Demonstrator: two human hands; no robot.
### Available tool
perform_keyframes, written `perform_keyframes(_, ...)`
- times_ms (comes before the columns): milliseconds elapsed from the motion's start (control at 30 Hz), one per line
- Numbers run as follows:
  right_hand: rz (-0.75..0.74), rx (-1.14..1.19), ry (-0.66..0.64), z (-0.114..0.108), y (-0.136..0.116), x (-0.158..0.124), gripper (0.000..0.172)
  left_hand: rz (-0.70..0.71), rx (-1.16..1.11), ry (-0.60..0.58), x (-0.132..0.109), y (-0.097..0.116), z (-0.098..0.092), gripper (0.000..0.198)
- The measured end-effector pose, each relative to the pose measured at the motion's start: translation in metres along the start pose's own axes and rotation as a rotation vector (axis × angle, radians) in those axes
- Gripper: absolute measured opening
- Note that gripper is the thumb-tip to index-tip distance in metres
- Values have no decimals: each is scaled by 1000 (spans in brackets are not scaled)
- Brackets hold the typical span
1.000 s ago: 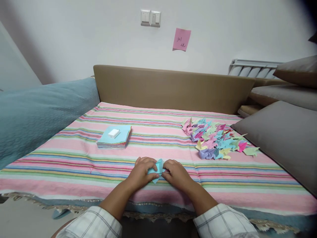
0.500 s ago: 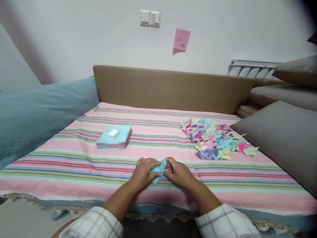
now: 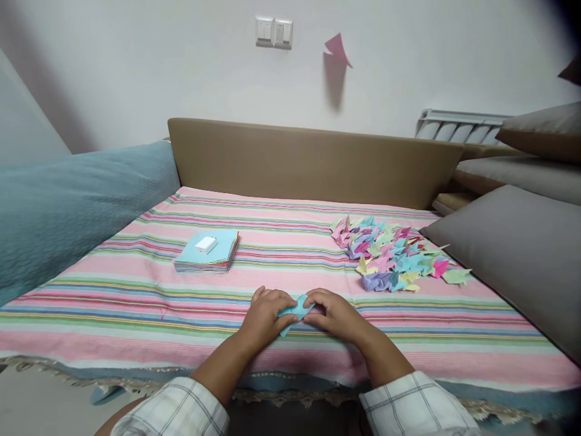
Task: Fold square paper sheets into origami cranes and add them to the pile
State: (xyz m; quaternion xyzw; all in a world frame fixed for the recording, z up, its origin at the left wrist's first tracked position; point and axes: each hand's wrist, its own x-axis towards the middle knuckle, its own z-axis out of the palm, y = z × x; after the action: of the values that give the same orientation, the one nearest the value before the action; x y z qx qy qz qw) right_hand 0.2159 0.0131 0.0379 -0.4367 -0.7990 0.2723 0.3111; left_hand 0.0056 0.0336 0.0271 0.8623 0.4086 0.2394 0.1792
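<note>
Together, a person's left hand (image 3: 267, 312) and right hand (image 3: 333, 312) work over a folded piece of light-blue paper (image 3: 300, 307), held between them just above a pink striped cloth (image 3: 127, 330). Thumb and fingers of the left hand pinch the near-left part of the sheet, one corner poking out below the thumb; those of the right hand curl around its opposite end, in a pinch. Beyond the left hand sits a stack of square colored paper (image 3: 190, 259), blue on top, bearing a small white block (image 3: 206, 244). Beyond and to the right of the right hand, multicolored folded paper cranes (image 3: 394, 257) lie heaped beside a gray cushion (image 3: 512, 254). White checked sleeves (image 3: 181, 409) cover both forearms in part.
</note>
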Motion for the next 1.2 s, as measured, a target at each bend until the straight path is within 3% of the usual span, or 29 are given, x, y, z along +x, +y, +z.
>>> perform_keyframes(100, -6, -41, -18, -1, -1, 1, 6, -29, -24, -19, 0, 0, -2, 14)
perform_keyframes(300, 5, -122, -24, 2, 1, 2, 18, -45, -13, -38, -3, -1, -6, 14)
perform_keyframes(600, 67, -206, 60, 12, 1, 2, 14, -68, 26, 17, -3, -3, -3, 11)
perform_keyframes(933, 147, -226, 58, 26, -2, 3, 13, -58, 75, 48, -3, -3, -1, 17)
perform_keyframes(1200, 200, -207, 61, 28, -5, 4, 12, -94, 53, -41, -4, -5, -14, 14)
